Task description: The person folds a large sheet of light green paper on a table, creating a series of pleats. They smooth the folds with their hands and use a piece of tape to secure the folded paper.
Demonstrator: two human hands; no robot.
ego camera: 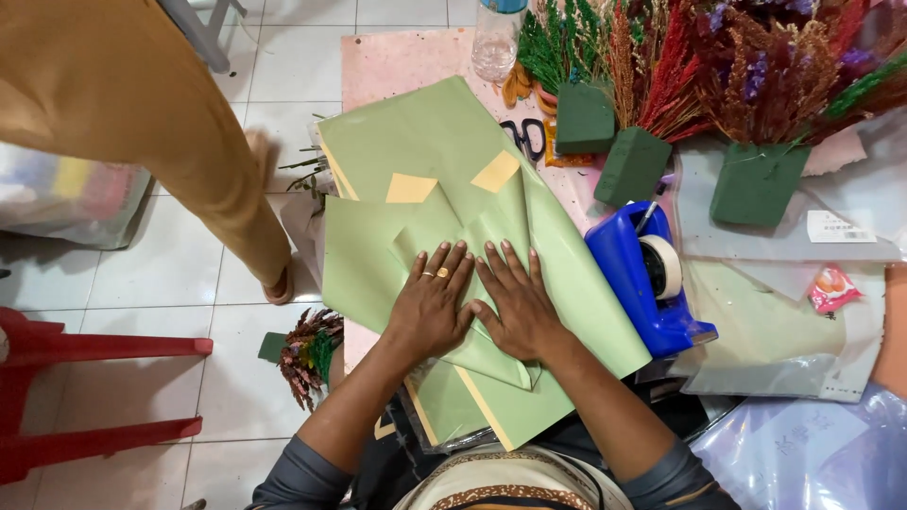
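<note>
While both hands press down side by side, everything sits like this:

Left hand: the left hand [430, 307] lies flat, palm down, fingers spread and straight (ring on one finger), gripping nothing, just pressing on the green paper [444, 198].

Right hand: the right hand [518, 307] is flat too, fingers stretched forward and a bit fanned, resting on the same sheet; its thumb touches the left hand's thumb side.

Paper vs fingers: the folded flap of the green paper lies right under both palms, its fold edges running out past the fingertips [460, 253] toward the far end of the table; the rest of the sheets spread well beyond the hands on all sides, with the near corner hanging over the table edge toward the person's lap.

Yellow patches: two small yellow squares [410, 188] show on the paper just beyond the fingertips, apart from them (can't tell if they're stickers or the paper's underside).

Tape holder: a blue tape dispenser [642, 283] with a white roll stands just beside the paper on the right-hand side, near the right hand but not touching it.

Foam blocks: dark green foam blocks [631, 165] with dried flowers [746, 66] stuck in them sit at the far right of the table.

Other bits: scissors [524, 137] peek out past the paper's far edge, next to a clear bottle [493, 38].

Someone else: a person's leg in tan trousers [170, 123] stands on the tiled floor to the left, by a red chair [85, 349].
</note>
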